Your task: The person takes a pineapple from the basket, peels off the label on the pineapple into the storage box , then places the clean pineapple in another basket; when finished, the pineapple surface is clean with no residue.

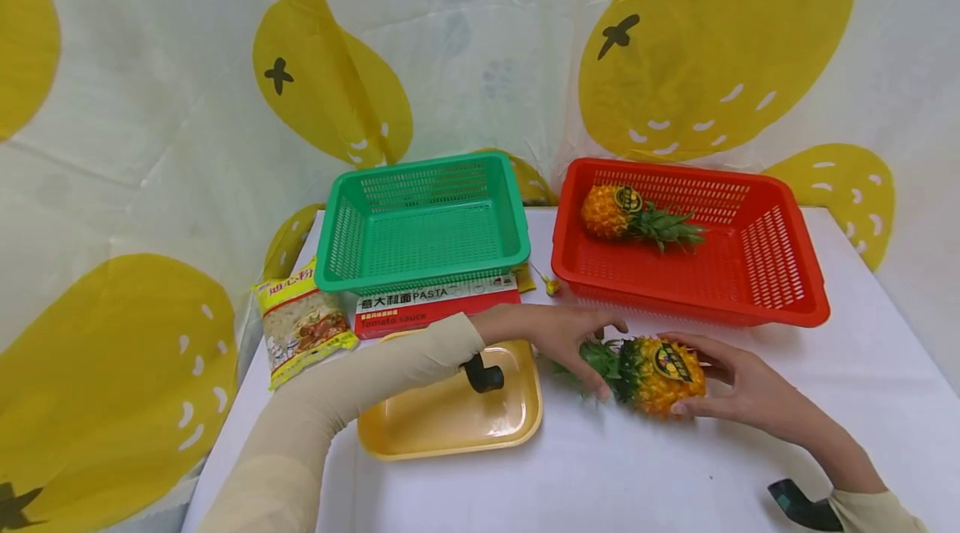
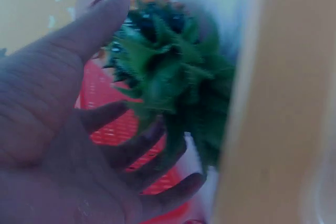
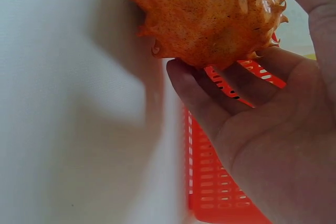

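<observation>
1. Pineapple [image 1: 660,374] lying on its side on the white surface [image 1: 637,466], just in front of the red basket [image 1: 780,299], leaves pointing toward the yellow tray [image 1: 450,424].
2. Right hand [image 1: 738,383]: grip closed around the fruit's body, thumb and fingers curled on it.
3. Left hand [image 1: 570,337]: fingers straight and spread, touching the leafy crown [image 2: 173,72].
4. Second pineapple [image 1: 626,216] inside the red basket; green basket [image 1: 420,224] beside it.
</observation>
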Motion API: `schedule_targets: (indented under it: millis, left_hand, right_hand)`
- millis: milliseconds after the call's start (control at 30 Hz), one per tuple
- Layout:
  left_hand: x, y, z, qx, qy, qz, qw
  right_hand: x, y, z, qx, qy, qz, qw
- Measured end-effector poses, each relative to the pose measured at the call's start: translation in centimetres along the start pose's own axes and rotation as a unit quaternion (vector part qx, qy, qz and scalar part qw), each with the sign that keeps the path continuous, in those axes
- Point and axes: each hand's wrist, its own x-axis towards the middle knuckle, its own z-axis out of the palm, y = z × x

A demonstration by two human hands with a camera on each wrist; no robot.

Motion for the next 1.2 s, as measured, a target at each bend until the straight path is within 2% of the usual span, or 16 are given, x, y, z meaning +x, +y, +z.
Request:
schedule_targets:
  millis: [200,433,533,700,900,1200]
  left_hand:
    - [0.6,1.2,-1.0,-0.006,0.070,0.006,0.9975]
    - [1.9,2.5,-0.5,-0.007,0.152,-0.015,0.9882]
    - [2.3,3.0,-0.2,0.001,0.164,-0.021,0.9863]
    - [3.1,3.8,0.3,0.000,0.164,-0.016,0.9864]
    - [3.9,4.3,0.9,0.003,0.170,-0.011,0.9853]
    - [3.9,4.1,1.0,0.000,0.196,-0.014,0.9805]
  right_hand:
    - [0.1,0.0,0.1,0.003,0.000,0.019,1.000]
    - [0.1,-0.2,0.2,0.003,-0.003,0.027,1.000]
    - [0.3,-0.4,0.2,-0.003,-0.004,0.028,1.000]
    - [0.2,-0.5,0.0,-0.010,-0.008,0.042,0.999]
    - [0.0,-0.1,0.0,-0.003,-0.007,0.027,1.000]
    - [0.3,0.2,0.2,-0.007,0.003,0.011,1.000]
